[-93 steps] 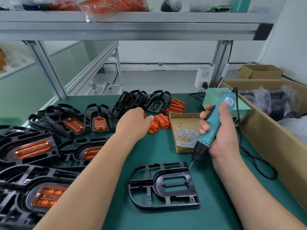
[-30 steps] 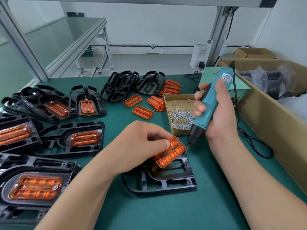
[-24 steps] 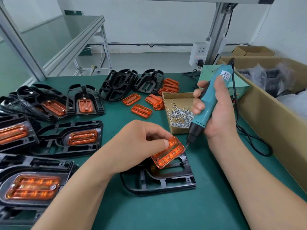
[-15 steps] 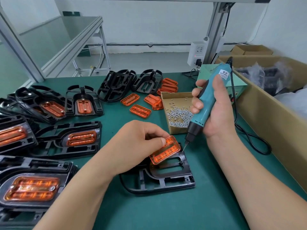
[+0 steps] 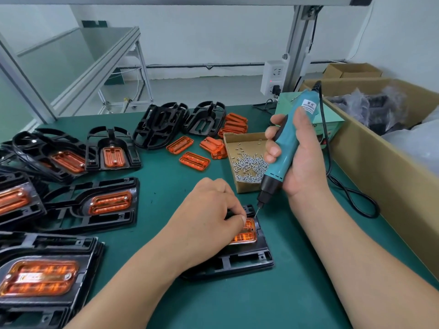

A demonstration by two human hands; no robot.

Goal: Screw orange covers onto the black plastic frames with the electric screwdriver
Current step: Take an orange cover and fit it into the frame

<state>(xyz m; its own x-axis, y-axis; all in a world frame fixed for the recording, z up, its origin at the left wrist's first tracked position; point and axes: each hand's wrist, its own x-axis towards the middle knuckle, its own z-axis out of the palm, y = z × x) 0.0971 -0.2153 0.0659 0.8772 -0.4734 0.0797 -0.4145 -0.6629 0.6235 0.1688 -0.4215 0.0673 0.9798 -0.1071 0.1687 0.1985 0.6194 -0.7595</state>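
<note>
Green tabletop (image 5: 237, 305). Near front edge: orange cover (image 5: 245, 235) seated in black frame (image 5: 249, 260), left hand (image 5: 209, 210) pinching it down. Right hand (image 5: 301, 162) clamped round electric screwdriver (image 5: 285, 148), bit beside cover's far corner. Best: cover flush, bit upright over hole before triggering.

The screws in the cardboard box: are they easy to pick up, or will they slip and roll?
The screws look tiny and shiny, so one would probably slip when pinched. Being thin and rounded, a dropped one would likely roll.
</note>
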